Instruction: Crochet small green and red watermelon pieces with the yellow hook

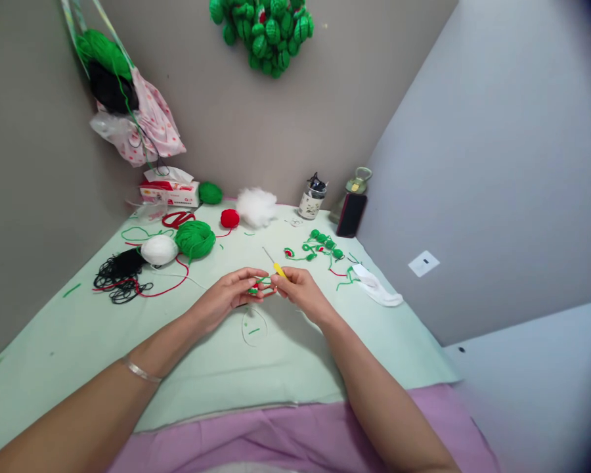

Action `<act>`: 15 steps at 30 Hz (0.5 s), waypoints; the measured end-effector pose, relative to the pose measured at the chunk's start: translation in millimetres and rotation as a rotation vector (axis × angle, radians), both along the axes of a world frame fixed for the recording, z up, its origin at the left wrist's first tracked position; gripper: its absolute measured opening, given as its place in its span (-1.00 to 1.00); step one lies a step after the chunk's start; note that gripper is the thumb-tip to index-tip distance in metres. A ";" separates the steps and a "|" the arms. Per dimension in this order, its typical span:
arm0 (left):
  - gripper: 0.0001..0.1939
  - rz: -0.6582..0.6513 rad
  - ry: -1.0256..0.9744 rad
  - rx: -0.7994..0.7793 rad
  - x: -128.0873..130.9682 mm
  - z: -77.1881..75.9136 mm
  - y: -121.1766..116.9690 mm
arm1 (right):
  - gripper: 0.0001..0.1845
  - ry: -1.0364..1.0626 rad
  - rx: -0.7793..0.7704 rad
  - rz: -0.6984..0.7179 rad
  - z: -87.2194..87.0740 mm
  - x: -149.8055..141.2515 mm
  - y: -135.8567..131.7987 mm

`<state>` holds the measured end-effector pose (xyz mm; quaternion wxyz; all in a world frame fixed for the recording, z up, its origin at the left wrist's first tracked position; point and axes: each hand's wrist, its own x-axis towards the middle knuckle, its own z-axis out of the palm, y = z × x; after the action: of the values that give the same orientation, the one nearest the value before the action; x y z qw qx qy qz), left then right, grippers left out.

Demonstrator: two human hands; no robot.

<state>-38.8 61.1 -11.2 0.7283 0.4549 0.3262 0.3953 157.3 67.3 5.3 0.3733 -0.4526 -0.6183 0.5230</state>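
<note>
My left hand point(234, 289) is closed around a small red, white and green crochet piece point(254, 288), mostly covered by the fingers. A crochet hook point(279, 269) with a yellow handle is pinched in my right hand point(298, 289), its thin metal tip pointing up and to the left. The two hands are close together over the middle of the table, with green yarn between their fingertips. Below them a loop of white yarn point(255, 343) lies on the pale green cloth point(217, 374).
Left are black yarn point(121, 272), a white ball point(159, 250), green ball point(195, 239) and red scissors point(178, 220). Behind stand a red ball point(230, 219), stuffing point(257, 207) and tissue box point(170, 190). Right lie small crocheted watermelons point(325, 241), white cloth point(377, 286) and phone point(351, 215).
</note>
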 end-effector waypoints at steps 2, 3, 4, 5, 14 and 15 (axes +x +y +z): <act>-0.71 0.017 0.037 0.011 -2.3 -2.5 1.6 | -0.64 0.102 -0.062 -0.041 -0.7 -1.9 -0.3; -0.72 0.028 0.057 0.025 -3.1 -4.0 2.3 | -0.66 0.146 -0.086 -0.061 -0.6 -3.0 -0.4; -0.73 0.037 0.076 0.041 -3.5 -5.7 2.9 | -0.68 0.179 -0.101 -0.080 -0.2 -4.1 -0.5; -0.73 0.040 0.093 0.056 -3.6 -7.2 3.4 | -0.70 0.201 -0.109 -0.095 0.4 -5.0 -0.5; -0.72 -0.025 0.116 0.031 1.8 -13.3 7.2 | -0.64 0.206 -0.107 -0.099 3.1 -3.5 0.5; -0.72 0.005 0.114 0.030 0.8 -13.6 7.9 | -0.63 0.195 -0.091 -0.098 3.6 -3.6 -0.4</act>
<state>-38.1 69.0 -24.8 0.7007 0.4866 0.3623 0.3755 153.7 66.9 8.9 0.4358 -0.4456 -0.5318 0.5734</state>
